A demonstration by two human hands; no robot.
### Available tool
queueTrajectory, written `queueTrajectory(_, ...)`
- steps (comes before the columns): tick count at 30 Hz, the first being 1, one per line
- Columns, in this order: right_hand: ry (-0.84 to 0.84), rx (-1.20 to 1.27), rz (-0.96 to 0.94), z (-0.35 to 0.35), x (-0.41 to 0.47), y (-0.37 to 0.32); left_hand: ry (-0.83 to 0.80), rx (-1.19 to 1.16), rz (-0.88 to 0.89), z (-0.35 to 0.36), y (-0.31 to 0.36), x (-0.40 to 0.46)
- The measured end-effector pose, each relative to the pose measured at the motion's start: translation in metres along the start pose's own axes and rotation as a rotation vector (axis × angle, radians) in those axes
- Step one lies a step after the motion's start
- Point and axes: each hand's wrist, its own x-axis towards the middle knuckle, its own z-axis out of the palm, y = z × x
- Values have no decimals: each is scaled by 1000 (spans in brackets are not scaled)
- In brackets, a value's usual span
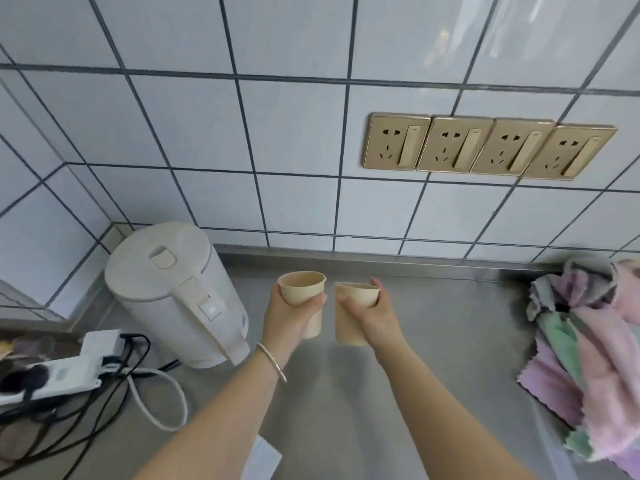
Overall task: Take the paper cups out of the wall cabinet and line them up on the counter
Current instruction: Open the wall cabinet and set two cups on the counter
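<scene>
While both cups are held above the steel counter (433, 341), neither base can be confirmed as resting on it; the set-down appears not yet done. The left hand (291, 317) wraps the left cup (304, 296) around its side wall, thumb on the near face and fingers behind, closed on it. The right hand (374, 317) grips the right cup (349, 317) the same way, thumb across the front and fingers curled over the far rim.

The governing relation is vertical. Each cup's long axis runs roughly upright, mouth up, and each base lies below the grip, toward the counter. The right cup leans slightly, its rim tipped toward the left cup. The two cups sit just beside each other with a narrow gap, roughly side by side, parallel to the tiled wall (294, 150).

The next move likely calls for a straight descent, with the right cup levelled first. The kettle (173, 292) stands near the left hand; the row should probably extend rightward, toward the pile of cloths (588, 341), where bare counter remains.
</scene>
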Motion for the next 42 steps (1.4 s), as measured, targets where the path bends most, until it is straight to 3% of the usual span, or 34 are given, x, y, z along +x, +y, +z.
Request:
queueTrajectory(8, 97, -98, -103, 28, 71, 11, 86, 85, 111, 13, -28, 78)
queueTrajectory(18, 153, -199, -186, 42, 108, 33, 298, 54, 148, 30, -48, 102)
queueTrajectory(27, 176, -230, -230, 45, 116, 49, 335, 68, 124, 35, -72, 112)
queueTrajectory(32, 150, -271, -158, 43, 113, 63, 321, 73, 150, 33, -83, 110)
queueTrajectory(42, 165, -434, -49, 24, 68, 68, 410, 5, -71, 34, -61, 52)
